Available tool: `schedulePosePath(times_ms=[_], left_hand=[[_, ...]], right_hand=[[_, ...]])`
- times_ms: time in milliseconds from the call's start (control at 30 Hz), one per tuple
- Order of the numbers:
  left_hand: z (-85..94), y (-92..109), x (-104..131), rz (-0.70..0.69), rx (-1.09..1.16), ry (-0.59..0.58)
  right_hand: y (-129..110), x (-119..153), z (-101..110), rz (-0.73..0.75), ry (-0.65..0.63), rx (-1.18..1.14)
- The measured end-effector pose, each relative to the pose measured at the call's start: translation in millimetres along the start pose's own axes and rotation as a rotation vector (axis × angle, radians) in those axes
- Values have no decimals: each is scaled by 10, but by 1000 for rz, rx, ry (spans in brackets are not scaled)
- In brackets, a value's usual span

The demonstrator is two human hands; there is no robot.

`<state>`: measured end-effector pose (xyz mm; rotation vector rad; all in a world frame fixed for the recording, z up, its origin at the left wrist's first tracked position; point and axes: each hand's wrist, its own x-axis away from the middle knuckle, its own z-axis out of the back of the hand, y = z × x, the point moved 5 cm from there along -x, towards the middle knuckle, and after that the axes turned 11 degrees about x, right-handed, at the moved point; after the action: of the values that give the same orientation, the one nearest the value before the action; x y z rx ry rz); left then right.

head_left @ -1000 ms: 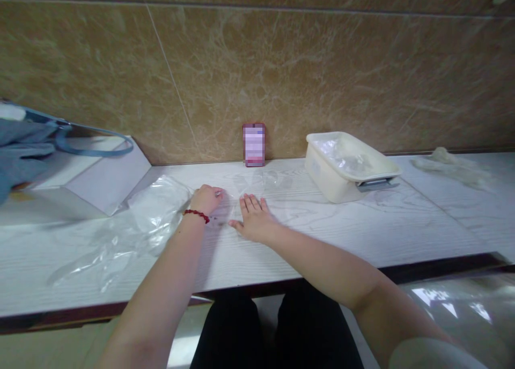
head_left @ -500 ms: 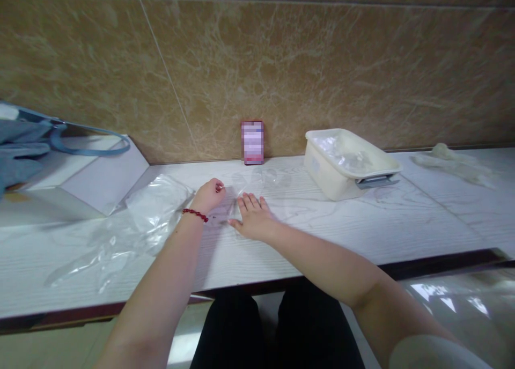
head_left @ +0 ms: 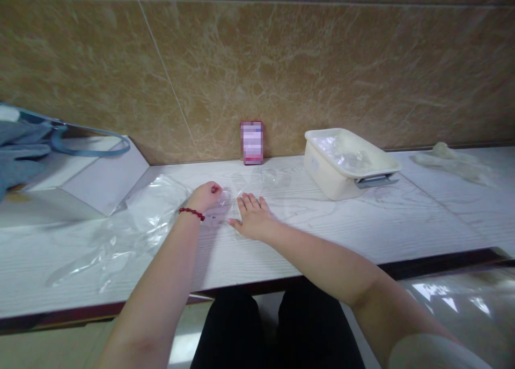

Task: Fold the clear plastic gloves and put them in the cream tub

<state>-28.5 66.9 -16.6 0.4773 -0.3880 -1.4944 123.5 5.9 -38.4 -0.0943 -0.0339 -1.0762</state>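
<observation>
White wood-grain table (head_left: pixel 333 235): right hand (head_left: pixel 252 217), fingers spread, presses clear plastic film (head_left: pixel 226 198) flat; left hand (head_left: pixel 205 196) pinches its edge, best held gently taut.

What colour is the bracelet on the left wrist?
Dark red; the bracelet shows best in the head view.

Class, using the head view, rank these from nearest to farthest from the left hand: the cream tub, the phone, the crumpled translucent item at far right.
From the left hand:
1. Phone: ahead and to its right.
2. Cream tub: farther right.
3. Crumpled translucent item: far right, past the tub.
</observation>
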Motion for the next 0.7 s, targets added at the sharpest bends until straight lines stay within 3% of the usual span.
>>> schedulePosePath(times_ms=[300, 400, 567, 700], left_hand=[[-10, -80, 29, 135, 565, 129], [8, -1, 54, 105, 689, 159], [8, 178, 135, 70, 930, 93], [-4, 281, 187, 42, 944, 79]], right_hand=[[10, -27, -15, -6, 52, -22], [28, -15, 60, -35, 138, -65], [121, 19, 296, -99, 365, -146], [213, -53, 401, -10, 447, -226]])
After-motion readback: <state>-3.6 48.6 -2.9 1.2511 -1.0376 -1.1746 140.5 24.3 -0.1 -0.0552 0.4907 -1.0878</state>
